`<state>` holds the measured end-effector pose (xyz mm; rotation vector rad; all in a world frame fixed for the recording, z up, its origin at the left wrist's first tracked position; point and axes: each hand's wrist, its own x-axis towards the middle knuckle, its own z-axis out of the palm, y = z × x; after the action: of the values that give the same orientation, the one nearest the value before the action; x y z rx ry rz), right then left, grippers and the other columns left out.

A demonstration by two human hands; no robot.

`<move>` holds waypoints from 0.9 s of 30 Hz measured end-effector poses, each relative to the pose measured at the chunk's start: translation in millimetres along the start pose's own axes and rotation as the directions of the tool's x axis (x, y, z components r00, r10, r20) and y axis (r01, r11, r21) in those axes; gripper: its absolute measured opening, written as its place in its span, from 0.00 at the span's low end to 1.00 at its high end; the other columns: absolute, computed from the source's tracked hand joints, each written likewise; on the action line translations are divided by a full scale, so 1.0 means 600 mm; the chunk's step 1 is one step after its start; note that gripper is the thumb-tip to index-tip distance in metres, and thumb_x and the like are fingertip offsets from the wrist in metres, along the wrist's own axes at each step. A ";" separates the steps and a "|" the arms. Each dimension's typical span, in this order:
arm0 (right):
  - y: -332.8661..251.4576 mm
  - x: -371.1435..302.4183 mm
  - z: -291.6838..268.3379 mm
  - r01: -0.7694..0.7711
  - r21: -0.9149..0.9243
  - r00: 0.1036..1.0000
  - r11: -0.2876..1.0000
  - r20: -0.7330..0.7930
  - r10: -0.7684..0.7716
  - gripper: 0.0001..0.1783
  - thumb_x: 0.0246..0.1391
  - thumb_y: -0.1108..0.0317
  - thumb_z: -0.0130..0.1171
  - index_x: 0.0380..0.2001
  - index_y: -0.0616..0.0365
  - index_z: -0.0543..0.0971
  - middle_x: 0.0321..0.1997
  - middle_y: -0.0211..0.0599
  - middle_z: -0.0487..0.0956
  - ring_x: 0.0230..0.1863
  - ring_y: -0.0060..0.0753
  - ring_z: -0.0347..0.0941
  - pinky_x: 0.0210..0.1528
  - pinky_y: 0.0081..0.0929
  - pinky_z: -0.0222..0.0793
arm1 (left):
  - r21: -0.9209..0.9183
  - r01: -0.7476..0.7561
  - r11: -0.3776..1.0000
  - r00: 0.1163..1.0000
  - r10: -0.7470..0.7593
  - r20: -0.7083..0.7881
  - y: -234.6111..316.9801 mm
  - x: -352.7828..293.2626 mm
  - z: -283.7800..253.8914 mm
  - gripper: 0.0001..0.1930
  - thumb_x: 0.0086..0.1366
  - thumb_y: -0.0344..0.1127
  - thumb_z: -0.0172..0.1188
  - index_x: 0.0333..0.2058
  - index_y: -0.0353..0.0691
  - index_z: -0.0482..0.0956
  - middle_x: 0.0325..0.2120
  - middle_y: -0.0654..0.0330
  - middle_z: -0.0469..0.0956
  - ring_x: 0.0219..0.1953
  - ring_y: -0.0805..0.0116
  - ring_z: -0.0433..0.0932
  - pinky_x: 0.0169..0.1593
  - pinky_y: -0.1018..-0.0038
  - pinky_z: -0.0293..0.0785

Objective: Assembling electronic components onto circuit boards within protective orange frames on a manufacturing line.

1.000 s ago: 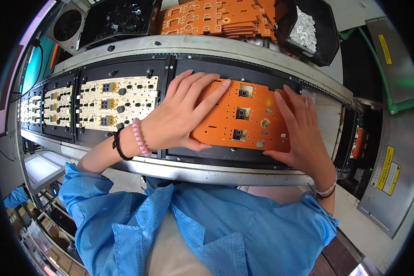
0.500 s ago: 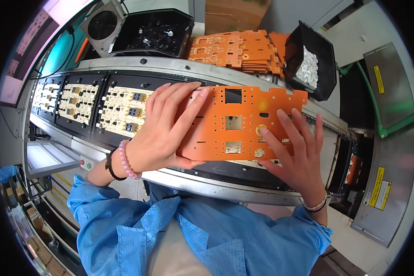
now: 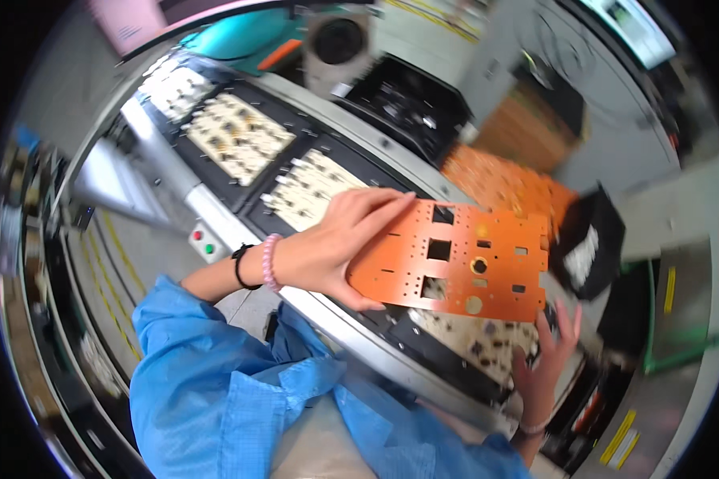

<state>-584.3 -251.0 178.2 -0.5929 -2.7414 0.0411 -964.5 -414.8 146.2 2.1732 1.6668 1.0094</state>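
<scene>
My left hand [image 3: 319, 247] is closed on the left end of a flat orange plate [image 3: 459, 271] with square and round cutouts, thumb at its near edge and fingers along the far edge. The plate is held tilted above a cream circuit board [image 3: 471, 339] with small dark parts, which partly shows below it. My right hand [image 3: 545, 359] is at the plate's near right corner, fingers spread and somewhat blurred. One fingertip is close to the corner; whether it touches I cannot tell.
More cream boards [image 3: 240, 137] sit in black frames along the conveyor line [image 3: 379, 343]. Beyond it lie a black bin [image 3: 411, 104] of small dark parts, stacked orange plates [image 3: 503, 180], and a black bin [image 3: 603, 227] holding white pieces. A button box [image 3: 205, 242] is at the near rail.
The view has turned, so the line now slants. My right hand has moved off the plate's face to its near right corner. My left hand still holds the plate, whose right end shows more.
</scene>
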 end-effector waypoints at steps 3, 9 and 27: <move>0.006 -0.027 -0.003 -0.147 0.001 0.986 0.989 -0.079 0.147 0.28 0.64 0.65 0.58 0.66 0.60 0.69 0.73 0.55 0.62 0.75 0.64 0.54 0.75 0.55 0.47 | -0.056 0.116 0.992 0.992 -0.118 -0.033 -0.044 -0.038 -0.035 0.65 0.45 0.61 0.76 0.73 0.33 0.50 0.67 0.41 0.56 0.68 0.44 0.57 0.69 0.53 0.53; 0.020 -0.028 0.007 -0.180 -0.040 0.981 0.983 -0.080 0.176 0.23 0.70 0.66 0.52 0.64 0.63 0.71 0.70 0.57 0.65 0.68 0.60 0.64 0.69 0.49 0.61 | 0.254 0.366 0.895 0.925 -0.319 -0.208 -0.157 -0.130 -0.152 0.63 0.46 0.65 0.73 0.72 0.32 0.54 0.64 0.40 0.61 0.65 0.44 0.61 0.67 0.54 0.56; 0.008 0.151 0.067 -0.366 0.868 0.864 -0.335 0.450 0.224 0.32 0.73 0.50 0.47 0.70 0.61 0.62 0.67 0.46 0.71 0.67 0.39 0.70 0.66 0.37 0.68 | 0.363 -0.176 0.915 0.984 0.165 0.059 -0.083 0.081 -0.108 0.57 0.46 0.62 0.73 0.69 0.34 0.60 0.62 0.41 0.62 0.64 0.41 0.63 0.67 0.48 0.55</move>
<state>-673.2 -207.8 168.8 -0.6568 -1.3814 2.2471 -1037.7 -368.4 185.4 2.5956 1.7982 0.7472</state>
